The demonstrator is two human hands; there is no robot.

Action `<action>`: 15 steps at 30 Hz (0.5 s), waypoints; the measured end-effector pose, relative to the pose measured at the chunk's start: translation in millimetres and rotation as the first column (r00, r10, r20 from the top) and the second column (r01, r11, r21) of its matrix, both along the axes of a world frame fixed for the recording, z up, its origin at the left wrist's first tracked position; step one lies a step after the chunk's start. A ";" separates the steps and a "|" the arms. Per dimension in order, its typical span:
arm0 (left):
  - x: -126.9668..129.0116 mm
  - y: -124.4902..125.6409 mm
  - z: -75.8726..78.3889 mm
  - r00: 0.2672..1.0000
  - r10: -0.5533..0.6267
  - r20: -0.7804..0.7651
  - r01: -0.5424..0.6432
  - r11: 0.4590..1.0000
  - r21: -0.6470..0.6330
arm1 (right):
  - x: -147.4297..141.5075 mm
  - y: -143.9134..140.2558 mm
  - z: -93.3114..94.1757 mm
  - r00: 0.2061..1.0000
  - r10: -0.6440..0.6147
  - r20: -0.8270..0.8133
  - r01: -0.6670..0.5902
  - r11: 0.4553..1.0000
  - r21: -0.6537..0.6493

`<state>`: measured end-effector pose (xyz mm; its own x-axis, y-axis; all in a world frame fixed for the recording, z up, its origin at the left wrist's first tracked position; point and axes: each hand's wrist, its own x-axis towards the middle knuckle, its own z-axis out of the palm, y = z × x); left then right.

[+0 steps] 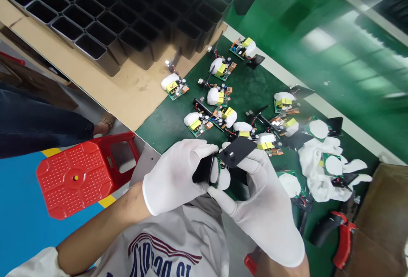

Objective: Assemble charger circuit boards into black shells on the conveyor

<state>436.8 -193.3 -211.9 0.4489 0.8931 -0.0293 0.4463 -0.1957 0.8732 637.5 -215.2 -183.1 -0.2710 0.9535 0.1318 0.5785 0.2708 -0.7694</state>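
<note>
My left hand (177, 177), in a white glove, is closed around a black plastic case (203, 169). My right hand (263, 207), gloved the same way, grips a circuit board (224, 179) with white blobs on it, which sits at the mouth of the case. A flat black cover plate (238, 151) stands above the board, against my right fingers. How far the board reaches into the case is hidden. Just beyond my hands, several similar boards (195, 124) with yellow-taped parts, white blobs and wired black plates lie on the green table mat (159, 128).
Rows of open black cases (92, 47) stand on cardboard (134, 98) at the back left. To the right lie a crumpled white glove (310, 162), red-handled pliers (344, 243) and a brown box (382, 209). A red stool (76, 175) and a person's leg (41, 119) are at left.
</note>
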 end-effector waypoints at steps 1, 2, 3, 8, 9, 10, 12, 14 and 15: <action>-0.4 0.6 1.4 1.000 -0.009 0.006 0.009 1.000 -0.005 | 0.8 0.0 0.1 1.000 0.008 0.012 -0.008 1.000 0.002; -0.9 1.1 2.7 1.000 -0.013 0.009 0.013 1.000 -0.009 | 1.5 -0.2 0.6 1.000 0.018 0.026 -0.018 1.000 0.002; -1.4 1.7 4.0 1.000 -0.013 0.008 0.013 1.000 -0.012 | 2.1 -0.4 1.4 0.999 0.026 0.039 -0.027 1.000 0.005; -2.5 3.3 6.4 1.000 -0.020 0.011 0.020 1.000 -0.017 | 0.3 -0.5 5.0 0.998 0.018 0.062 -0.020 0.999 0.026; -2.5 3.3 6.1 0.999 -0.029 0.017 0.029 0.999 -0.014 | -0.7 -0.3 5.1 0.998 0.016 0.056 -0.018 0.999 0.028; -2.4 3.1 5.5 0.999 -0.032 0.018 0.032 0.999 -0.010 | -1.6 -0.1 4.8 0.999 0.014 0.049 -0.015 1.000 0.026; -2.1 2.1 3.7 1.000 -0.014 0.000 0.014 1.000 0.003 | -2.7 -0.2 3.4 0.999 0.011 0.030 -0.012 1.000 0.017; -1.9 0.6 0.7 1.000 0.004 -0.026 -0.004 1.000 0.017 | -2.3 -1.3 1.0 1.000 0.004 0.001 -0.004 1.000 -0.007; -1.8 -0.3 -1.4 0.999 0.004 -0.035 -0.003 1.000 0.025 | -1.4 -2.4 -0.4 1.000 -0.001 -0.018 0.001 1.000 -0.025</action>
